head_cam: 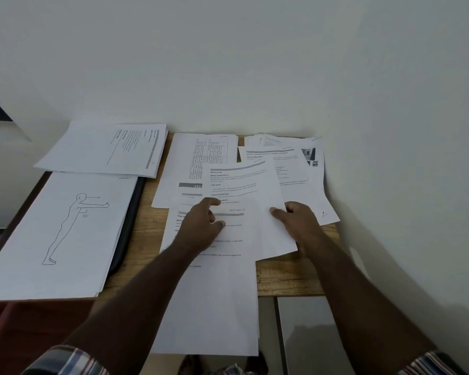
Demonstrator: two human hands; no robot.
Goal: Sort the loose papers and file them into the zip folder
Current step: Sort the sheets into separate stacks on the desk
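Loose printed sheets cover a small wooden table (290,277). My left hand (202,226) rests fingers-down on a text sheet (220,293) that hangs over the front edge. My right hand (298,220) pinches the lower right edge of a tilted text sheet (249,201) lying on top of it. A stack topped by a line drawing of a standing figure (65,228) lies at the left over a dark zip folder (130,217), of which only the right edge shows.
Another stack of papers (106,148) lies at the back left. A table-printed sheet (198,163) and several overlapping sheets (290,166) sit against the white wall at the back right. The wall closes in on the right side.
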